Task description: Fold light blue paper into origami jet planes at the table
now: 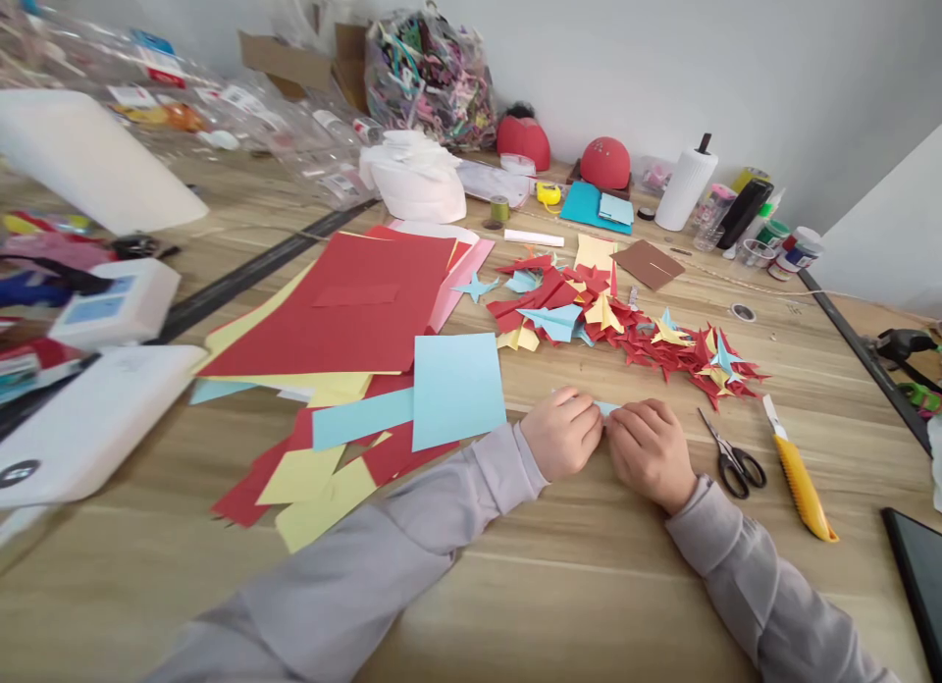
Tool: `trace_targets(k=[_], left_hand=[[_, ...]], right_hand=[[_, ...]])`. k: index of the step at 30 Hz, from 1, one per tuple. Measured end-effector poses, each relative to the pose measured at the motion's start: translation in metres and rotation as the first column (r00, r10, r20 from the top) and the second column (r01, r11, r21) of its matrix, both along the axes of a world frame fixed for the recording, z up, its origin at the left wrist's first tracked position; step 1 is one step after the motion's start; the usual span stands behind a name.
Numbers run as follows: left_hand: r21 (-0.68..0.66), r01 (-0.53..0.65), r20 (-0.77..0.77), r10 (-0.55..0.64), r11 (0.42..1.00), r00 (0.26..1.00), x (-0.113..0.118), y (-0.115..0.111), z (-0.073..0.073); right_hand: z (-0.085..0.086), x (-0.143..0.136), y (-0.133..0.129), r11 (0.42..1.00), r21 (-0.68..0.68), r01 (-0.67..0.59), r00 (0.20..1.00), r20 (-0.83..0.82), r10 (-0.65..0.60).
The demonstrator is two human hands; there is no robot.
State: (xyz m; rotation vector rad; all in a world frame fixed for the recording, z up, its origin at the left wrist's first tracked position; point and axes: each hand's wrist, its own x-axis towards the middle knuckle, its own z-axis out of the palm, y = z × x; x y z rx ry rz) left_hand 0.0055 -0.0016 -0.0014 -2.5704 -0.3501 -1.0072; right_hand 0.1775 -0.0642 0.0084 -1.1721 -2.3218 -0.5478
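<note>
My left hand (563,434) and my right hand (651,451) are close together on the wooden table, fingers curled in. Between them shows a small piece of light blue paper (606,407), pinched from both sides and mostly hidden by the fingers. Left of my left hand lies a light blue paper square (460,389) with a blue strip (364,417) beside it. Beyond my hands spreads a heap of folded paper stars (633,335) in red, yellow and blue. Black-handled scissors (736,467) rest right of my right hand, and a yellow utility knife (802,487) lies farther right.
Stacked red sheets (345,320) cover the table at left, with yellow offcuts (324,506) nearer me. A brown card (648,264) lies behind the stars. Along the wall stand red pincushions (605,163), a white bottle (686,187) and small jars. A dark tablet (916,575) sits at right.
</note>
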Motion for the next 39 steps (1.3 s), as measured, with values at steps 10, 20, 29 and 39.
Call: trace_targets(k=[10, 20, 29, 39], left_hand=[[0.037, -0.001, 0.127, -0.004, 0.999, 0.992, -0.012, 0.014, 0.004], [-0.070, -0.016, 0.183, 0.028, 0.997, 0.983, -0.024, 0.021, 0.004], [-0.906, 0.396, 0.416, 0.495, 0.152, 0.763, -0.010, 0.006, 0.011], [-0.762, 0.599, 0.414, 0.526, -0.245, 0.743, -0.006, 0.007, 0.018]], right_hand=[[0.006, 0.024, 0.005, 0.989, 0.025, 0.146, 0.988, -0.060, -0.145], [0.000, 0.036, 0.005, 0.970, -0.001, 0.245, 0.943, -0.233, -0.238], [0.003, -0.001, 0.006, 0.860, -0.436, -0.264, 0.390, -0.864, -0.319], [0.009, -0.034, 0.009, 0.656, -0.526, -0.541, 0.109, -0.818, -0.565]])
